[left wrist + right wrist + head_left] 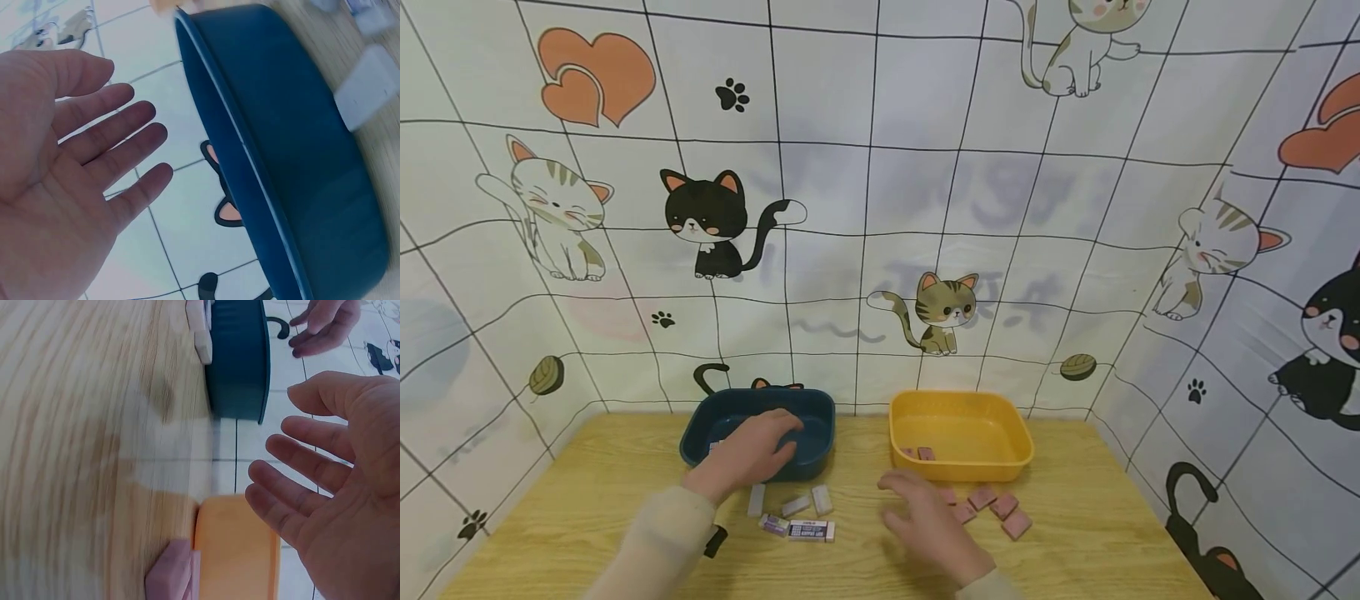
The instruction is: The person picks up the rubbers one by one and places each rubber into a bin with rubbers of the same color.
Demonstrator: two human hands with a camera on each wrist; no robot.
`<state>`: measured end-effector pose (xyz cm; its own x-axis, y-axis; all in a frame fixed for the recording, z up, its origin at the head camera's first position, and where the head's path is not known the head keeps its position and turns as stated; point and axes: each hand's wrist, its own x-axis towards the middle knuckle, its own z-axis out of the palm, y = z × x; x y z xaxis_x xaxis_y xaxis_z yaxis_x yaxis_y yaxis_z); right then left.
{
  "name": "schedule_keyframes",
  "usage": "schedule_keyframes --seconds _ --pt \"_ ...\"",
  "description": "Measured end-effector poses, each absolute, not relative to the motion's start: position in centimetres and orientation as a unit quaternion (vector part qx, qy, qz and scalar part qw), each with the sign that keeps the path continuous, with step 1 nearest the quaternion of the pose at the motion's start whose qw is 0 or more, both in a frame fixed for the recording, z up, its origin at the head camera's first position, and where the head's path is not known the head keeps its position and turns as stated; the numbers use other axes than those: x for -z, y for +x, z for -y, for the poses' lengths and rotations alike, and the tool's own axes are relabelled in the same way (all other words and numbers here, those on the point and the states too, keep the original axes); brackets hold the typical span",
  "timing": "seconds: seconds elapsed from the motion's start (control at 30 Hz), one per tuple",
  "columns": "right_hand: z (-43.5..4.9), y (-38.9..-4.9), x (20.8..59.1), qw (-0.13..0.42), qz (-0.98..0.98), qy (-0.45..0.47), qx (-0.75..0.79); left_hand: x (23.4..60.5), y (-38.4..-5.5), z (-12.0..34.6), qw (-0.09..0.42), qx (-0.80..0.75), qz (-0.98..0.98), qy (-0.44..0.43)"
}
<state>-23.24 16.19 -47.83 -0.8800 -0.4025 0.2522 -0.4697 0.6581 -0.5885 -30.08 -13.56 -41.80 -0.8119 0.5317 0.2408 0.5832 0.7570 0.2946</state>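
My left hand (747, 450) is raised over the dark blue bin (817, 454), fingers spread and relaxed. In the left wrist view its bare palm (62, 169) faces the camera beside the bin's rim, holding nothing. A few erasers lie in front of that bin: a sleeved eraser (811, 531) with dark print, a purple-labelled one (774, 524), and plain white ones (822, 499). My right hand (925, 521) hovers in front of the yellow bin (985, 469), its fingers loosely bent and nothing in them. Several pink blocks (1017, 524) lie on the wood just right of it.
Inside the yellow bin are small pink pieces (926, 454); a printed piece (713, 446) shows in the blue bin. A small black object (716, 542) lies beside the left sleeve. Behind the wooden table (1097, 517) hangs a cat-patterned cloth (910, 200).
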Motion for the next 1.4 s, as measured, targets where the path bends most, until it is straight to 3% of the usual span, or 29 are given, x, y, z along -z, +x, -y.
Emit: schedule_keyframes --seconds 0.3,0.6,0.9,1.4 --pt "-18.5 -23.4 47.8 0.032 0.914 0.220 -0.338 41.6 -28.2 12.2 0.115 0.193 0.924 -0.309" --pt "-20.4 -23.4 47.9 0.050 0.914 0.219 -0.337 42.1 -27.2 11.0 0.149 0.200 0.915 -0.318" --pt "-22.1 -23.4 48.3 0.015 0.918 0.211 -0.336 42.8 -25.8 9.3 0.133 0.230 0.910 -0.318" --pt "-22.6 -22.7 48.7 0.057 0.933 0.261 -0.239 44.4 -24.8 6.9 0.088 0.297 0.893 -0.326"
